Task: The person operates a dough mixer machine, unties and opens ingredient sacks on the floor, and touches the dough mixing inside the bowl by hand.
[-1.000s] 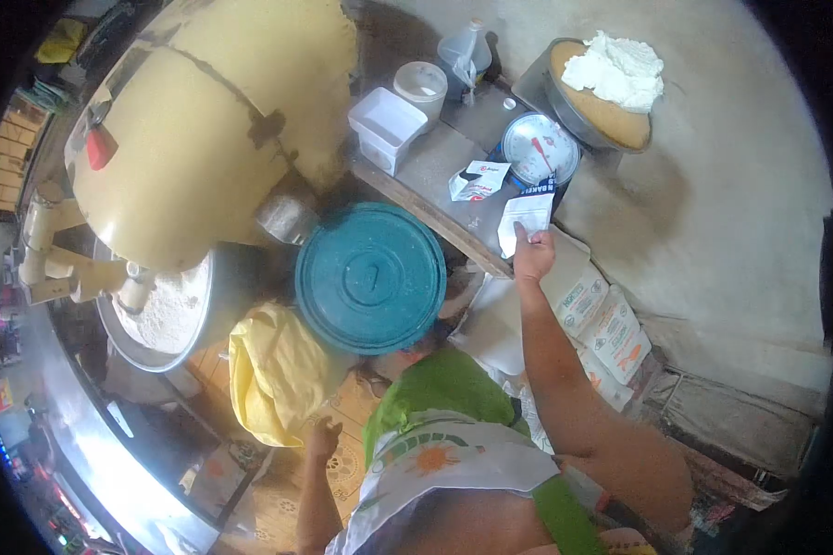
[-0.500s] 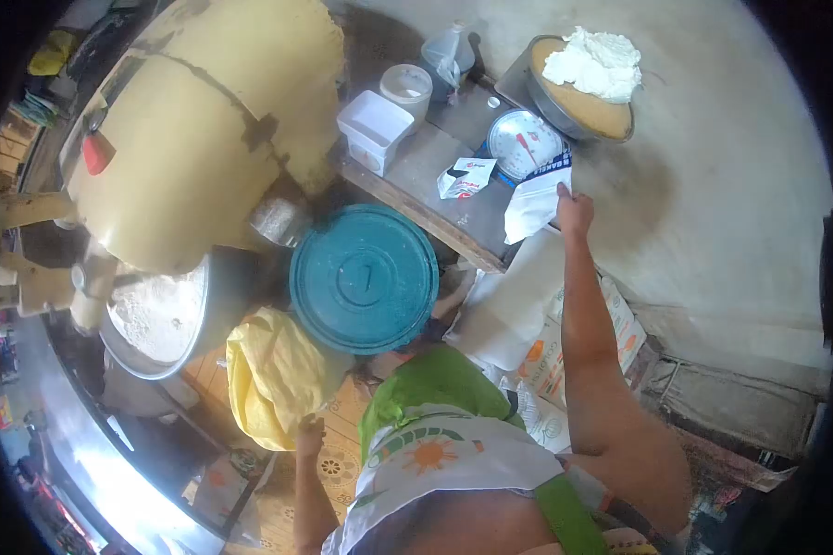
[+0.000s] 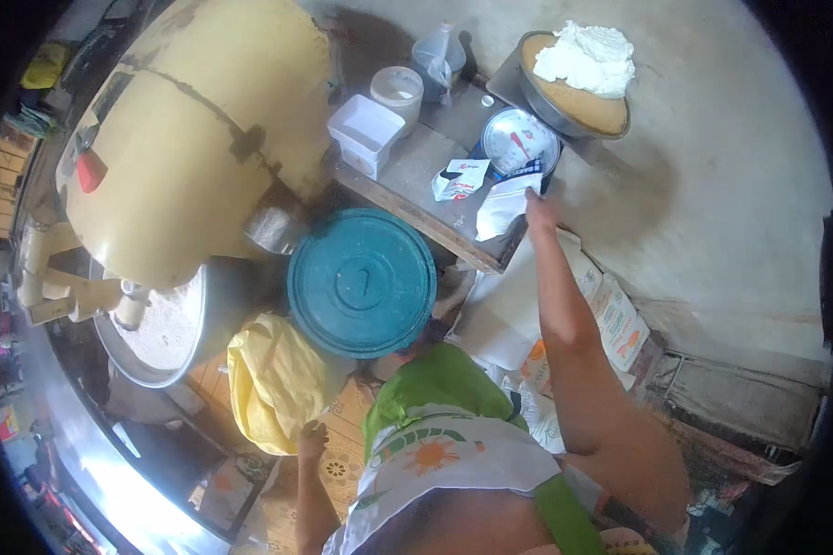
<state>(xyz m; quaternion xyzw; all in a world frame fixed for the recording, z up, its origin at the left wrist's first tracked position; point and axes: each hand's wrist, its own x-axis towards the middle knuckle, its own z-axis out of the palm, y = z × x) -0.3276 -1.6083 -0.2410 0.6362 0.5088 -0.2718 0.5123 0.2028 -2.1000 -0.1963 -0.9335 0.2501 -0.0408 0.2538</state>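
1. Because the right hand (image 3: 540,215) grips a white and dark-blue paper packet (image 3: 507,205) at its edge, most of the packet's face is left uncovered. The right fingers are closed on that edge.
2. The packet is at the near side of a round, blue-rimmed scale with a white dial (image 3: 518,139), over the dark-topped wooden table (image 3: 407,171). Whether its lower end touches the table cannot be told.
3. A torn white and red packet (image 3: 461,179) lies just beside it, apparently within easy reach.
4. The left hand (image 3: 312,440) is low, beside a crumpled yellow bag (image 3: 273,384). Its fingers look curled; whether they grip the bag cannot be told.
5. A round teal plastic lid (image 3: 361,282) sits in front of the table, presumably covering a container.
6. A white rectangular plastic tub (image 3: 368,162) stands at the table's other end, which seemingly leaves working room around the packets.
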